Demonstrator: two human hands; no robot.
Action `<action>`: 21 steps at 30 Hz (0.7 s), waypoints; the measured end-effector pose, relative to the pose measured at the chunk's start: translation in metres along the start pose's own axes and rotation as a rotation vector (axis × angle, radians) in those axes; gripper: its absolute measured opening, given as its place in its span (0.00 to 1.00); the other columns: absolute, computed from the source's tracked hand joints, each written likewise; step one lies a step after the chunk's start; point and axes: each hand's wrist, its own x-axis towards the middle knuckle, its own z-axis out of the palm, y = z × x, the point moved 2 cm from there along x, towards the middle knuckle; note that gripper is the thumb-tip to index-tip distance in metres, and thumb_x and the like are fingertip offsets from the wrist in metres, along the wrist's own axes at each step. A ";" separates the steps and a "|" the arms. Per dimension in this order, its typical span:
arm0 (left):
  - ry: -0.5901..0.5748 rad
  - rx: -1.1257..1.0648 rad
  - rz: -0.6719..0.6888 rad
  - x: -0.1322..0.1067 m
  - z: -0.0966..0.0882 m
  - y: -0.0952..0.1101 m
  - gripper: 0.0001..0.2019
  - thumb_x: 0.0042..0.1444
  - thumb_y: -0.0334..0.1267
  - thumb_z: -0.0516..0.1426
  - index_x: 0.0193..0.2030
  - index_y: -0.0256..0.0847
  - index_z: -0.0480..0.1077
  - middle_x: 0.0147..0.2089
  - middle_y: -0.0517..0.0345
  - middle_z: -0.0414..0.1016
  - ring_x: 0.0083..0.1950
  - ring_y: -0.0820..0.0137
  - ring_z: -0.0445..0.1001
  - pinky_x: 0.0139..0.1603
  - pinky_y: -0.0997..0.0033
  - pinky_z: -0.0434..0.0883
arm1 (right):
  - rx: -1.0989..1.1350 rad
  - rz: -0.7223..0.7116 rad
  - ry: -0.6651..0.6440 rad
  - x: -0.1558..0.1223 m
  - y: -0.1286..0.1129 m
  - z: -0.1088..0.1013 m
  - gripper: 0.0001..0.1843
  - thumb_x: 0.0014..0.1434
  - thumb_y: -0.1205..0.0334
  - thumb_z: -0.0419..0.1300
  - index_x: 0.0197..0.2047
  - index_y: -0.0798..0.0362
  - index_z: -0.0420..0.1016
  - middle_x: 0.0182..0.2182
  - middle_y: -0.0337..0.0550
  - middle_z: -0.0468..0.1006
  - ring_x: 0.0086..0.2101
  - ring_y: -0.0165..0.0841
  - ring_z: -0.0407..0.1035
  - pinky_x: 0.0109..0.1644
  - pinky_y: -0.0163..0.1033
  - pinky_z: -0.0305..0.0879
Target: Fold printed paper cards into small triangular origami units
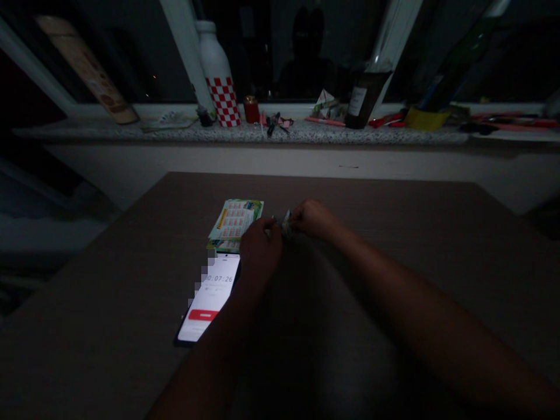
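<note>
Both hands meet over the middle of the table around a small, crumpled-looking piece of folded paper [286, 221], whitish with darker patches. My right hand [314, 218] pinches its right side between thumb and fingertips. From the left, my left hand [261, 245] closes its fingers on the other side, and the dim light blurs the exact grip. Just left of that hand lies a small stack of printed green-and-white calendar sheets [234, 221]. Below the stack, a lit phone [210, 297] shows a timer and a red button. My left forearm covers the phone's right edge.
The brown table [420, 221] reaches to the wall under a window. On the speckled sill [175, 134] stand a white bottle with red checks [221, 81], a red jar [251, 109], a dark labelled bag [363, 102], a folded paper shape [324, 105] and a green bottle [464, 52].
</note>
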 end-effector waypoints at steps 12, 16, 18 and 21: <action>-0.060 0.380 0.168 0.002 -0.001 -0.001 0.16 0.57 0.35 0.50 0.48 0.37 0.73 0.48 0.44 0.77 0.54 0.52 0.69 0.53 0.51 0.62 | 0.018 -0.053 0.008 0.004 -0.005 0.006 0.10 0.52 0.72 0.58 0.27 0.57 0.82 0.23 0.44 0.79 0.23 0.28 0.67 0.28 0.32 0.56; -0.144 0.493 0.216 0.002 0.004 -0.001 0.13 0.56 0.33 0.51 0.43 0.39 0.75 0.47 0.44 0.77 0.56 0.52 0.66 0.55 0.49 0.58 | 0.143 -0.049 0.019 0.004 0.000 0.009 0.09 0.51 0.72 0.59 0.26 0.57 0.82 0.21 0.41 0.78 0.23 0.27 0.67 0.27 0.30 0.56; -0.146 0.503 0.231 0.001 0.004 -0.001 0.13 0.56 0.32 0.51 0.43 0.40 0.75 0.47 0.45 0.77 0.57 0.53 0.66 0.57 0.49 0.56 | 0.222 -0.027 0.022 0.003 0.006 0.013 0.09 0.51 0.72 0.59 0.26 0.57 0.82 0.20 0.40 0.77 0.23 0.26 0.67 0.27 0.29 0.56; -0.123 0.509 0.258 -0.001 0.003 -0.001 0.14 0.55 0.32 0.51 0.46 0.41 0.73 0.52 0.48 0.76 0.59 0.53 0.64 0.58 0.48 0.54 | 0.353 0.024 0.042 0.002 0.019 0.021 0.08 0.51 0.71 0.60 0.27 0.58 0.82 0.20 0.40 0.77 0.22 0.26 0.67 0.26 0.28 0.56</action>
